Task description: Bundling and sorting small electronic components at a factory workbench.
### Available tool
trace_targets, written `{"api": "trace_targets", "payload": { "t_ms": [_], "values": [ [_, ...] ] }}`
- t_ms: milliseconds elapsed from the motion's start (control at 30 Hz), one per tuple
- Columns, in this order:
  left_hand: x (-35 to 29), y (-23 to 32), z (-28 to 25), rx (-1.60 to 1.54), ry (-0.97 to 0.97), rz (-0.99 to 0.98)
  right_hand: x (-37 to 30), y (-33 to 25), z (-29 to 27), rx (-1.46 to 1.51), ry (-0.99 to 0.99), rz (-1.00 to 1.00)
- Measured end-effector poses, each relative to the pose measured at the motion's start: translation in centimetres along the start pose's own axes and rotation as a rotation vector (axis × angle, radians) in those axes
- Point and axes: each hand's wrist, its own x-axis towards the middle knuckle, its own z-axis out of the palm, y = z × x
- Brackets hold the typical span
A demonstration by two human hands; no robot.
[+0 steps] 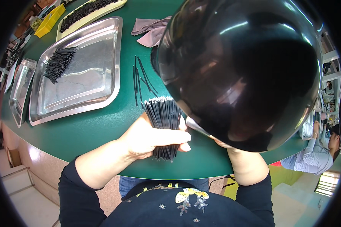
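My left hand [161, 138] is wrapped round a thick upright bundle of thin black wires [163, 115] with pale silvery tips at the top. The thumb crosses the front of the bundle, and its lower ends stick out below the fingers. Just right of the bundle, most of my right hand [221, 143] is hidden under a large glossy black dome [238, 72]. Its fingers are out of sight. A pale, shiny slim piece [197, 126] shows at the dome's lower left edge; whether my right hand touches it is unclear. Several loose black wires [136, 85] lie beyond the bundle on the green table [113, 138].
To the left stands a metal tray [79, 94] with a pile of short black wires [60, 62]. A smaller metal tray [22, 92], a long cream tray [85, 14], a yellow bin [50, 20] and a mauve cloth [153, 32] surround it. Another person [314, 155] sits far right.
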Motion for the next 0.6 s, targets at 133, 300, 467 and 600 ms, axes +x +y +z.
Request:
{"api": "trace_targets", "payload": {
  "t_ms": [133, 300, 467, 600],
  "values": [
    [0.1, -0.2, -0.1, 0.049, -0.014, 0.092, -0.4, -0.6, -0.6, 0.014, 0.002, 0.001],
    [-0.1, -0.1, 0.1, 0.062, -0.007, 0.094, -0.5, -0.1, -0.3, 0.029, 0.003, 0.003],
    [0.0, -0.2, -0.3, 0.066, -0.055, 0.068, -0.4, 0.1, 0.2, 0.041, 0.004, 0.000],
    [-0.1, -0.4, -0.5, 0.001, -0.045, 0.062, -0.3, 0.4, 0.5, 0.054, 0.004, 0.004]
  ]
}}
